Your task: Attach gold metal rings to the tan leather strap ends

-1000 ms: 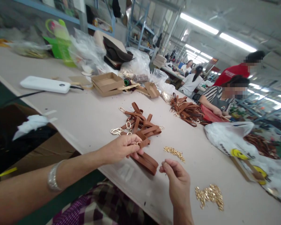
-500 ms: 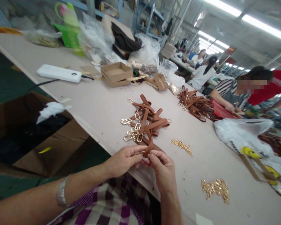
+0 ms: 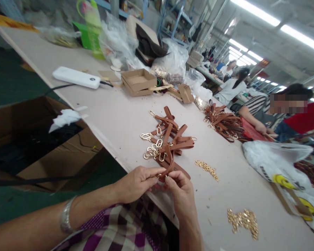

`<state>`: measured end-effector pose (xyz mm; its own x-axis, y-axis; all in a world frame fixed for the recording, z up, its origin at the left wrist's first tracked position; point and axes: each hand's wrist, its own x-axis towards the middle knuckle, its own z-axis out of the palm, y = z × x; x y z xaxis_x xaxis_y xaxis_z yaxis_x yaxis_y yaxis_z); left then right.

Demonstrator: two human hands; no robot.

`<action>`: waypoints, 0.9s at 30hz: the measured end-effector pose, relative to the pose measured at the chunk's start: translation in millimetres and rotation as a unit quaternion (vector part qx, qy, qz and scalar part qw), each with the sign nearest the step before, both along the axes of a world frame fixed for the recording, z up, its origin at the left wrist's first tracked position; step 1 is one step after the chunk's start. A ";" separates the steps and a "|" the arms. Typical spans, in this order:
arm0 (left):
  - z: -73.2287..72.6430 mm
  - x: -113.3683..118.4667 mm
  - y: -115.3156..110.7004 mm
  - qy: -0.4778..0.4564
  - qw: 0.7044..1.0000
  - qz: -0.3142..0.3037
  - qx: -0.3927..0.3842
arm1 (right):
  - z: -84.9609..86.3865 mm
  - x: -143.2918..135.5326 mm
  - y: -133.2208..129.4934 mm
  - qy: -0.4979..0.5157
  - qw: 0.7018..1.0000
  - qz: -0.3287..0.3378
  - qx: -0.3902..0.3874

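My left hand pinches one side of a brown strap near its end, at the table's near edge. From the other side, my right hand grips the same strap end, fingers and thumb pressed together. A little gold metal shows between the fingertips; its exact form is hidden. Just beyond my hands lies a pile of brown straps with gold oval clasps. Small gold metal pieces lie to the right, in one narrow group and one larger heap.
Farther back are an open cardboard box, a white power bank with a cable, and a green bottle. A second strap bundle lies near a seated co-worker. Plastic bags sit right; a large carton stands below the left edge.
The view has shifted slightly, so the table things appear farther right and a bit lower. Both hands stay at the strap end, with small finger movements.
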<state>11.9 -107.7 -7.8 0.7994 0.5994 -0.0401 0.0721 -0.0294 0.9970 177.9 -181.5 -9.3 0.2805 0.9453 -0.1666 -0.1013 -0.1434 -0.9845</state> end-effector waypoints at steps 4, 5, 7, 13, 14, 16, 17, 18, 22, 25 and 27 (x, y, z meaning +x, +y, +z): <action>7.8 -5.7 0.4 -0.008 0.994 0.008 0.111 | -4.5 -3.1 1.9 -0.009 1.000 -0.008 -0.005; 9.0 -6.5 0.4 -0.012 0.992 0.012 0.125 | -5.8 -4.1 2.5 -0.012 1.000 -0.007 -0.007; 10.4 -7.3 0.3 -0.010 0.991 0.014 0.132 | -8.3 -6.8 3.9 -0.020 1.000 -0.009 -0.006; 8.5 -6.7 2.7 0.028 0.996 0.062 0.065 | -3.0 -9.9 13.4 -0.094 0.995 0.016 -0.017; 8.0 -6.9 4.2 0.033 0.996 0.074 0.043 | 1.3 -6.8 17.0 -0.126 0.992 0.027 -0.015; 7.8 -8.0 8.0 0.041 0.995 0.089 0.014 | 12.2 2.3 27.3 -0.237 0.971 0.033 0.012; 8.4 -8.9 9.9 0.048 0.994 0.094 0.009 | 18.0 7.4 34.2 -0.316 0.948 0.029 0.039; 9.3 -9.8 11.8 0.056 0.994 0.097 0.009 | 23.4 12.0 42.1 -0.401 0.913 0.026 0.068; 15.1 -15.5 16.2 0.063 0.994 0.086 0.020 | 35.6 22.0 77.6 -0.667 0.732 0.092 0.106; 18.1 -24.2 19.7 0.075 0.993 0.083 0.047 | 35.9 24.7 98.7 -0.741 0.651 0.150 0.065; 17.9 -33.2 25.3 0.105 0.985 0.107 0.080 | 35.2 29.0 106.7 -0.761 0.626 0.161 0.049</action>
